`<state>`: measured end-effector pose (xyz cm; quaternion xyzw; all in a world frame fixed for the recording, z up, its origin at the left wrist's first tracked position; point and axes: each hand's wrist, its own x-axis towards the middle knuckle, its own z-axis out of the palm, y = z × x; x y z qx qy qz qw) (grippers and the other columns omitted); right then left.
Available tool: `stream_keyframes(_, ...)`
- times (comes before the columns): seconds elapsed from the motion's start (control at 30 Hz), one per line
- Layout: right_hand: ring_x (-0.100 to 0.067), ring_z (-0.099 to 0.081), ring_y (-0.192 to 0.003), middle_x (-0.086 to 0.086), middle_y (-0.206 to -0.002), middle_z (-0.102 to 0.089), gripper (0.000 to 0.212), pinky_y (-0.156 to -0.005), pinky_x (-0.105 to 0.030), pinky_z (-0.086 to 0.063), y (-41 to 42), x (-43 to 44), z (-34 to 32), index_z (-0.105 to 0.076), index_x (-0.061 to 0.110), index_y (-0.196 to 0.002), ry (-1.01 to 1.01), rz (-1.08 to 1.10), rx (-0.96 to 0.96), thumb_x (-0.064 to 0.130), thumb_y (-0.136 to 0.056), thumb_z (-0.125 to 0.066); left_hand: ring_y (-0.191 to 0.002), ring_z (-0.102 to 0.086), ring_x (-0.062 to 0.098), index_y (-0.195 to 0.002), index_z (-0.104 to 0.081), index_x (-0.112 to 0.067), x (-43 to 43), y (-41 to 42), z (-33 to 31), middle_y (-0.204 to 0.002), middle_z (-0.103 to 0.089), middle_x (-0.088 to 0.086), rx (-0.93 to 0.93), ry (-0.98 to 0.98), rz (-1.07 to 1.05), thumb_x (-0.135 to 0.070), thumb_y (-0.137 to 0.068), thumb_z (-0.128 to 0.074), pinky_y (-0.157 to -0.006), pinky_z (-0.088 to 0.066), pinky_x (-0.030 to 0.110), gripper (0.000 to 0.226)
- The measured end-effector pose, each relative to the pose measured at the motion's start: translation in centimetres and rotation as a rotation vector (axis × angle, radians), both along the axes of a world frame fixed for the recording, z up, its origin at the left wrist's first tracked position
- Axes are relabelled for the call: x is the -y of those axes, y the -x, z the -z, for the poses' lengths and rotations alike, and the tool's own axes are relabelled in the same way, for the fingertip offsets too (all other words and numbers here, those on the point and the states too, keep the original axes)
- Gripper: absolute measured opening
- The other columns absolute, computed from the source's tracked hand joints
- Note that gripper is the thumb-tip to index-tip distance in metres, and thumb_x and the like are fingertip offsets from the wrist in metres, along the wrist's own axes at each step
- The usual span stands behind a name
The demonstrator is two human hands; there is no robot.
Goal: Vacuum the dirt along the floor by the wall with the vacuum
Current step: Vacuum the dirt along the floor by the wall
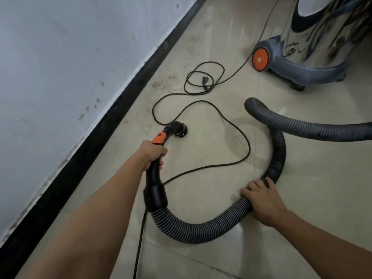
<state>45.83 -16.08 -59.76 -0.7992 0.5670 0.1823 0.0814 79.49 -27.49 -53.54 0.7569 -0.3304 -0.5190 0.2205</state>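
Two bare forearms come in from the bottom edge, and between them the black power cord point(139, 248) runs up the tiled floor point(201, 190), out from the black baseboard point(98, 137). The right hand point(261, 202), well out from the baseboard, has its grip wrapped over the top of the ribbed grey hose point(201, 230), which lies on the floor in a curve. The left hand point(153, 156), nearer the baseboard but apart from it, has its grip closed round the black handle point(153, 174) just below its orange patch. A thick black cuff joins handle and hose. The handle slopes down to the nozzle point(178, 128), which meets the floor near the baseboard with a strip of bare tile between them. Past the right hand the hose climbs away, makes a hairpin bend and leaves at the right edge, far out from the baseboard. The cord makes a wide loop between nozzle and hose, then smaller coils farther along, with its plug point(206, 84) lying loose among them. The dirt point(163, 81) is a brownish scatter in the floor strip beside the baseboard, beyond the nozzle and touching the coils' inner edge. Farthest, and well out from the baseboard, stands the vacuum's steel canister point(314, 37) on its grey base with an orange wheel point(260, 59). Above the baseboard rises the scuffed pale wall point(60, 57).
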Motion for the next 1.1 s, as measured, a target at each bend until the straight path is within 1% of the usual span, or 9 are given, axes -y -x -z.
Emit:
stream_keyframes(0.13, -0.019, -0.032, -0.132, 0.006, -0.13, -0.045, 0.038, -0.116, -0.054, -0.004, -2.4, 0.1, 0.6, -0.045, 0.034, -0.127, 0.013, -0.008, -0.014, 0.032, -0.09, -0.051, -0.047, -0.046, 0.024, -0.099, -0.049, 0.001, -2.6, -5.4, 1.1, -0.062, -0.047, 0.014, -0.007, 0.037, -0.246, 0.004, -0.083, -0.056, -0.046, -0.045, 0.033, 0.018)
stream_keyframes(0.33, -0.021, -0.028, -0.136, 0.002, -0.137, -0.04, 0.042, -0.115, -0.058, -0.007, -3.8, -0.2, 0.9, -0.041, 0.03, -0.133, -0.005, -0.028, -0.058, 0.028, -0.092, -0.052, -0.042, -0.046, 0.021, -0.089, -0.049, -0.002, -3.6, -1.7, 0.5, -0.059, -0.048, 0.013, -0.073, 0.006, -0.019, 0.003, -0.083, -0.056, -0.044, -0.047, 0.03, 0.011)
stream_keyframes(0.4, -0.021, -0.028, -0.136, 0.002, -0.137, -0.04, 0.044, -0.115, -0.058, -0.007, -3.5, -0.4, 0.9, -0.04, 0.03, -0.134, -0.016, -0.032, -0.082, 0.029, -0.092, -0.051, -0.039, -0.046, 0.02, -0.089, -0.049, -0.003, -3.4, -1.4, 0.7, -0.059, -0.049, 0.013, -0.081, 0.015, -0.033, 0.002, -0.083, -0.057, -0.041, -0.047, 0.028, 0.011)
stream_keyframes(0.63, -0.021, -0.036, -0.131, 0.004, -0.132, -0.046, 0.037, -0.112, -0.056, -0.01, -4.7, -0.8, 1.0, -0.043, 0.031, -0.13, 0.016, 0.01, -0.074, 0.035, -0.093, -0.043, -0.045, -0.047, 0.025, -0.098, -0.049, 0.0, -4.7, -10.5, 2.9, -0.07, -0.051, 0.017, 0.05, 0.129, -0.513, 0.002, -0.083, -0.059, -0.036, -0.045, 0.028, 0.018)
stream_keyframes(0.7, -0.022, -0.036, -0.13, 0.002, -0.131, -0.046, 0.037, -0.112, -0.055, -0.01, -5.8, -0.7, 1.2, -0.044, 0.029, -0.13, 0.028, 0.002, -0.068, 0.033, -0.093, -0.042, -0.044, -0.046, 0.023, -0.098, -0.048, -0.001, -5.1, -10.9, 2.7, -0.066, -0.049, 0.017, 0.036, 0.119, -0.492, 0.004, -0.084, -0.057, -0.035, -0.045, 0.027, 0.018)
stream_keyframes(0.77, -0.024, -0.036, -0.131, 0.0, -0.133, -0.046, 0.039, -0.113, -0.055, -0.009, -6.4, -0.8, 1.4, -0.043, 0.027, -0.132, 0.027, -0.005, -0.082, 0.031, -0.093, -0.043, -0.043, -0.046, 0.023, -0.097, -0.049, -0.001, -5.2, -9.4, 2.1, -0.063, -0.049, 0.017, 0.007, 0.09, -0.372, 0.004, -0.084, -0.056, -0.034, -0.045, 0.026, 0.016)
stream_keyframes(0.9, -0.024, -0.034, -0.132, -0.001, -0.136, -0.042, 0.042, -0.114, -0.055, -0.009, -7.0, -1.2, 1.6, -0.04, 0.026, -0.134, 0.01, -0.017, -0.122, 0.033, -0.093, -0.046, -0.041, -0.049, 0.021, -0.099, -0.052, 0.0, -4.5, -5.7, 1.7, -0.066, -0.052, 0.015, -0.054, 0.057, -0.153, 0.002, -0.082, -0.059, -0.041, -0.048, 0.029, 0.018)
stream_keyframes(1.0, -0.023, -0.034, -0.131, 0.0, -0.135, -0.041, 0.04, -0.114, -0.056, -0.008, -7.0, -0.9, 1.8, -0.039, 0.027, -0.134, -0.001, 0.006, -0.133, 0.031, -0.095, -0.043, -0.045, -0.051, 0.023, -0.105, -0.052, 0.0, -3.5, -6.5, 2.2, -0.074, -0.055, 0.018, -0.005, 0.09, -0.22, -0.002, -0.082, -0.062, -0.043, -0.048, 0.03, 0.024)
stream_keyframes(1.1, -0.021, -0.037, -0.129, 0.002, -0.131, -0.043, 0.036, -0.115, -0.056, -0.009, -6.8, -0.2, 1.9, -0.041, 0.029, -0.132, 0.012, 0.071, -0.122, 0.029, -0.096, -0.038, -0.044, -0.05, 0.024, -0.102, -0.052, 0.0, -2.4, -9.8, 2.8, -0.074, -0.054, 0.019, 0.067, 0.14, -0.439, -0.001, -0.082, -0.061, -0.04, -0.046, 0.03, 0.021)
